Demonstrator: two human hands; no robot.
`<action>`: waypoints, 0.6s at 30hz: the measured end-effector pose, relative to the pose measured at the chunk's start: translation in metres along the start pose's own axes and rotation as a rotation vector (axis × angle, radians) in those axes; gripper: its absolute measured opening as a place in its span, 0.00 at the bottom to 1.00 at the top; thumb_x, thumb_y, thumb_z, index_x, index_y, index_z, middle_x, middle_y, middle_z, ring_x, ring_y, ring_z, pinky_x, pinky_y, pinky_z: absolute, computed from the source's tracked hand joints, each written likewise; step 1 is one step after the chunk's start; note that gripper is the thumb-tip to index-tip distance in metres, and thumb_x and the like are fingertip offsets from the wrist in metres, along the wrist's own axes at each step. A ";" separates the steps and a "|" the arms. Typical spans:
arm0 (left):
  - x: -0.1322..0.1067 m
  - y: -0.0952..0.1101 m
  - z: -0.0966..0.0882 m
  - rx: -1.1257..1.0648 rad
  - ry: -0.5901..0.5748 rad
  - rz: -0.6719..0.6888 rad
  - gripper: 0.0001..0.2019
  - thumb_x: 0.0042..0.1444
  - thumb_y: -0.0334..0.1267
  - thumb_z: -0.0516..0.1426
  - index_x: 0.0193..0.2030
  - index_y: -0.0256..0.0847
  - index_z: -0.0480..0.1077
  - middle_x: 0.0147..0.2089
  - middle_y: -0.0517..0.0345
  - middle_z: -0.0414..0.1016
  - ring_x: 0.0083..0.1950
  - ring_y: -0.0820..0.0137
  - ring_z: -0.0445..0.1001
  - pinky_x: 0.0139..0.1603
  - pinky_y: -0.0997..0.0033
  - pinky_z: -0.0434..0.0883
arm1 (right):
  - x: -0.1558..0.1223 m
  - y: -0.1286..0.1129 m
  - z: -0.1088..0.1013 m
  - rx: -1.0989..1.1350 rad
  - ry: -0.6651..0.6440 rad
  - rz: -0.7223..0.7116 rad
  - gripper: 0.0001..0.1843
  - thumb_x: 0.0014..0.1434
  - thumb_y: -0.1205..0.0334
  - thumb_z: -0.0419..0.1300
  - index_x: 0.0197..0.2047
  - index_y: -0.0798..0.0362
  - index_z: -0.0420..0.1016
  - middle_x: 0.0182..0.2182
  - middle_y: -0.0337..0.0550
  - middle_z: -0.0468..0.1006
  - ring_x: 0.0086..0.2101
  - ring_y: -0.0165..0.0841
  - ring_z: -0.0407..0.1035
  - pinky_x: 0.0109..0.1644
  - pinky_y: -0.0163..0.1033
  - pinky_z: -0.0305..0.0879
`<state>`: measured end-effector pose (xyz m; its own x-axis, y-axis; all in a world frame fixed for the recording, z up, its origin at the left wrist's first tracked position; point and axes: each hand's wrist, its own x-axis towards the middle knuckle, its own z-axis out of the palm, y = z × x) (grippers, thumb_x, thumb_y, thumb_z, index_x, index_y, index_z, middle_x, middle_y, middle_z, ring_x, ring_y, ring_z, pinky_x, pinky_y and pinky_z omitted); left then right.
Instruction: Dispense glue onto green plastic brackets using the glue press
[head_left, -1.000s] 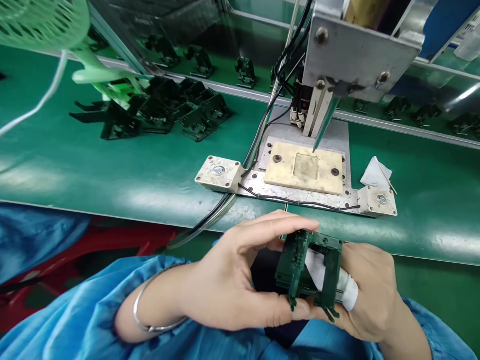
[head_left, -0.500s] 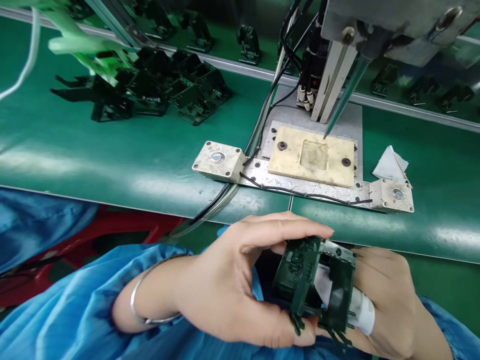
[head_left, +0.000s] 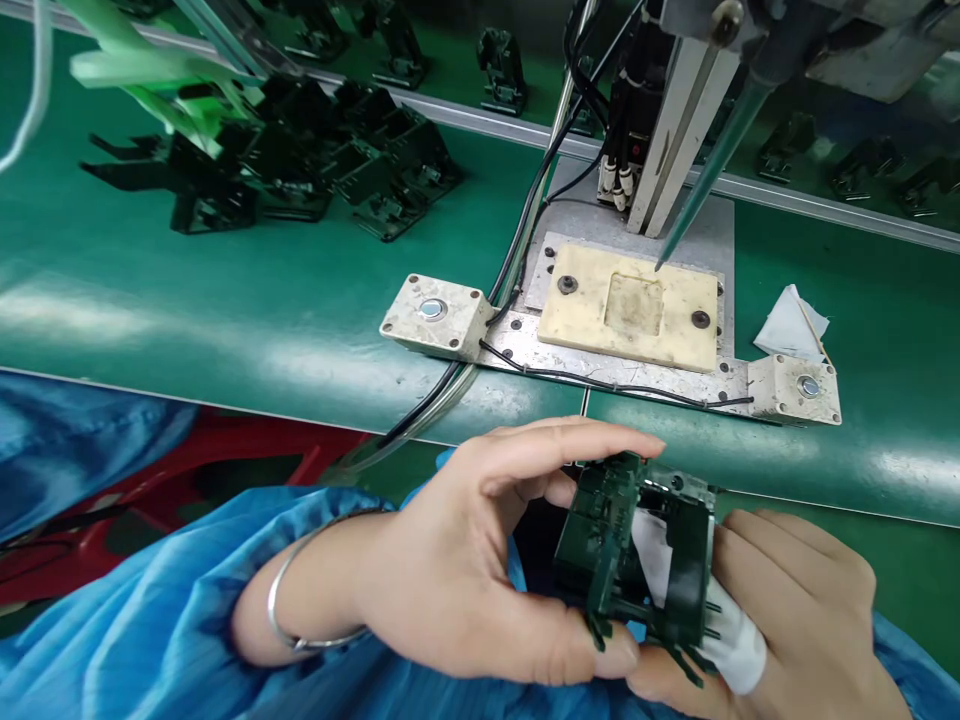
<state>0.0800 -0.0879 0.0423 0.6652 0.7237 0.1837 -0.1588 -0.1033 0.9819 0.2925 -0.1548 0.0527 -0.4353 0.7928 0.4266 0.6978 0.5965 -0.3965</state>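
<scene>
My left hand [head_left: 480, 560] is closed around one side of a black plastic housing [head_left: 619, 540], thumb below and fingers above. The housing is tilted and has an open frame on its right, with thin prongs at the lower edge. My right hand [head_left: 795, 600] is curled at that side, its thumb near the bottom edge. A white covering [head_left: 739, 650], perhaps a finger cot or cloth, is on one of its fingers, which reaches into the frame. The fingertip's contact inside is partly hidden.
Ahead stands a press-like fixture with a cream plate [head_left: 555, 320], a slanted nozzle [head_left: 712, 160] above it and button boxes [head_left: 435, 315] at both sides. Several black housings [head_left: 405, 180] are piled left. More stand behind the rail. White cloth [head_left: 791, 325] lies right.
My right hand has drawn slightly to the right, and more of the white covering shows. The housing has shifted a little right in my left hand. The view has moved slightly.
</scene>
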 end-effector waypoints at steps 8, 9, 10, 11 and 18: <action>0.000 -0.001 0.002 -0.001 -0.030 0.077 0.42 0.43 0.36 0.73 0.66 0.50 0.66 0.44 0.54 0.79 0.39 0.63 0.78 0.40 0.68 0.78 | 0.000 -0.004 0.002 0.033 0.064 -0.020 0.22 0.72 0.53 0.53 0.25 0.50 0.62 0.20 0.35 0.61 0.22 0.31 0.53 0.27 0.42 0.44; 0.001 0.000 0.002 0.005 -0.031 0.093 0.41 0.42 0.35 0.73 0.65 0.49 0.67 0.45 0.54 0.79 0.40 0.63 0.78 0.41 0.68 0.78 | 0.000 -0.005 0.002 0.035 0.065 -0.007 0.23 0.72 0.52 0.53 0.25 0.50 0.63 0.20 0.36 0.61 0.22 0.30 0.54 0.27 0.42 0.44; 0.002 0.001 0.002 0.015 -0.022 0.103 0.40 0.42 0.34 0.73 0.64 0.47 0.68 0.45 0.53 0.79 0.41 0.63 0.78 0.43 0.68 0.78 | 0.000 -0.005 0.001 0.037 0.055 0.006 0.23 0.72 0.52 0.52 0.25 0.51 0.64 0.20 0.36 0.61 0.22 0.30 0.54 0.27 0.42 0.44; 0.002 0.001 0.002 0.027 -0.014 0.115 0.40 0.41 0.33 0.74 0.64 0.45 0.69 0.46 0.52 0.79 0.42 0.63 0.78 0.43 0.68 0.78 | 0.000 -0.004 -0.001 0.042 0.037 0.017 0.23 0.72 0.52 0.52 0.25 0.51 0.65 0.19 0.36 0.62 0.22 0.30 0.55 0.27 0.41 0.45; 0.005 0.006 0.000 0.036 -0.023 0.197 0.43 0.37 0.36 0.76 0.63 0.42 0.70 0.48 0.47 0.80 0.42 0.62 0.79 0.46 0.67 0.78 | 0.001 0.002 -0.005 0.116 -0.034 -0.031 0.27 0.74 0.52 0.47 0.22 0.52 0.62 0.18 0.36 0.63 0.21 0.28 0.57 0.25 0.38 0.49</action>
<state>0.0824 -0.0850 0.0492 0.6403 0.6716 0.3729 -0.2616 -0.2658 0.9279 0.2966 -0.1538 0.0564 -0.4759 0.7763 0.4134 0.6138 0.6298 -0.4760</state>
